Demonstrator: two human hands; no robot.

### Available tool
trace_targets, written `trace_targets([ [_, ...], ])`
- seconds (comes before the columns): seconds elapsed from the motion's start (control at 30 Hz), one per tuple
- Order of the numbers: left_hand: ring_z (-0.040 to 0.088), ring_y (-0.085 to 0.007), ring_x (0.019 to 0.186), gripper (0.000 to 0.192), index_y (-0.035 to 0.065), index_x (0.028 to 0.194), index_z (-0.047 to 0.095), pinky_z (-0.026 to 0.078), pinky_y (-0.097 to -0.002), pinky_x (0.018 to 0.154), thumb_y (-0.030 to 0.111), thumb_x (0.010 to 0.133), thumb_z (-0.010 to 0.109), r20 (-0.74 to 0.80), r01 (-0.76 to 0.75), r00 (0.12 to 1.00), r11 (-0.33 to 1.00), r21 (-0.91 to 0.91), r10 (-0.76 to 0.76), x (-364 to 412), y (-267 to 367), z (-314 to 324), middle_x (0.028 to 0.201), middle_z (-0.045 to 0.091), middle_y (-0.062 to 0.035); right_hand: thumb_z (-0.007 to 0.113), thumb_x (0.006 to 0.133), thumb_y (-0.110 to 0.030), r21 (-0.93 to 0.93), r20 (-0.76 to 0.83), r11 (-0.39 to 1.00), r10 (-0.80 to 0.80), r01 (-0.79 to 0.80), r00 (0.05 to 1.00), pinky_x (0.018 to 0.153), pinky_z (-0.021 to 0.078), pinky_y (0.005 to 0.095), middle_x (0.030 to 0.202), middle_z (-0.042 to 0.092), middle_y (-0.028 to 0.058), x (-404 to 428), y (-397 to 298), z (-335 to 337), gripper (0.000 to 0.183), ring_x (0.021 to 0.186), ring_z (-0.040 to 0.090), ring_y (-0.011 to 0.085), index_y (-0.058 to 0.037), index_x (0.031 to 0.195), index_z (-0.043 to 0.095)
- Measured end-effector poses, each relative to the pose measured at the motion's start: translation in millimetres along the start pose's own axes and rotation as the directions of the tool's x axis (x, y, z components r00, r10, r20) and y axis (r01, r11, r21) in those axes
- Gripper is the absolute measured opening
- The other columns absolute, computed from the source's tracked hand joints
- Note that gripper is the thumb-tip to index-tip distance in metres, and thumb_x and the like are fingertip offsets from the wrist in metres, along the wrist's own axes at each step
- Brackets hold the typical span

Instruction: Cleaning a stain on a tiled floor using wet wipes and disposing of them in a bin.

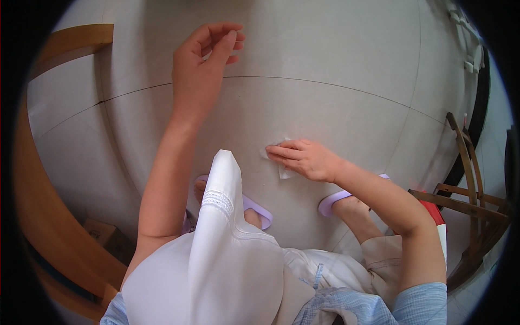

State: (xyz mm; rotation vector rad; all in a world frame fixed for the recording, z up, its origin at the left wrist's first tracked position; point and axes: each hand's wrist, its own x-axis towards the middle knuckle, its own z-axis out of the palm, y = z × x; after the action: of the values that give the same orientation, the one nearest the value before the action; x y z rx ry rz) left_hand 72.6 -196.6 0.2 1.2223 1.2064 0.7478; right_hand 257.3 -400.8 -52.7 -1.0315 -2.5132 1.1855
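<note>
My right hand point(306, 160) is low over the pale tiled floor point(325, 109). Its fingers rest on a crumpled white tissue point(286, 172), which partly shows beyond the fingertips and below the palm. The tissue appears to lie flat against the tile. Further forward and to the left, my left hand point(207, 48) hangs above the floor with loosely curled fingers. The thumb tip is close to the index finger, and I see nothing clearly held there. A white cloth with a lace band point(219, 203) drapes from my body between the two arms.
Purple slippers point(331, 203) are on my feet beneath me. A curved wooden furniture frame point(61, 203) runs along the left, with a cardboard box point(99, 233) beside it. At the right stand a wooden folding frame point(471, 195) and a red-and-white object point(434, 209). White cables point(467, 36) lie at the upper right.
</note>
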Motion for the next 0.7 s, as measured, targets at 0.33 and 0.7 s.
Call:
trace_targets([
  [0.33,0.062,-0.0108,0.085,0.015,0.0044,0.101,0.065,0.052,-0.0257,0.073,0.013,0.091,0.056,-0.002,0.029,1.000,0.999,-0.018,-0.029,-2.1,-4.8,-7.0,0.092,0.066,-0.0034,0.051,0.083,-0.015,-0.230,0.153,0.955,-0.155,0.188,0.976,0.095,0.0402,0.0299,0.136,0.043,-0.0060,-30.1,4.5,2.0,0.044,0.116,0.046,0.0143,-0.0106,0.127,0.051],
  [0.7,0.063,-0.0111,0.085,0.015,0.0046,0.101,0.064,0.053,-0.0257,0.071,0.012,0.091,0.056,0.022,0.038,0.999,0.999,-0.030,-0.037,-7.0,-1.1,-4.9,0.092,0.066,-0.0038,0.057,0.075,-0.009,-0.093,0.012,0.968,-0.233,0.233,0.972,0.075,0.0504,0.0283,0.107,0.054,0.0035,-38.4,-4.3,24.8,0.018,0.093,0.054,0.0189,-0.0057,0.092,0.060],
])
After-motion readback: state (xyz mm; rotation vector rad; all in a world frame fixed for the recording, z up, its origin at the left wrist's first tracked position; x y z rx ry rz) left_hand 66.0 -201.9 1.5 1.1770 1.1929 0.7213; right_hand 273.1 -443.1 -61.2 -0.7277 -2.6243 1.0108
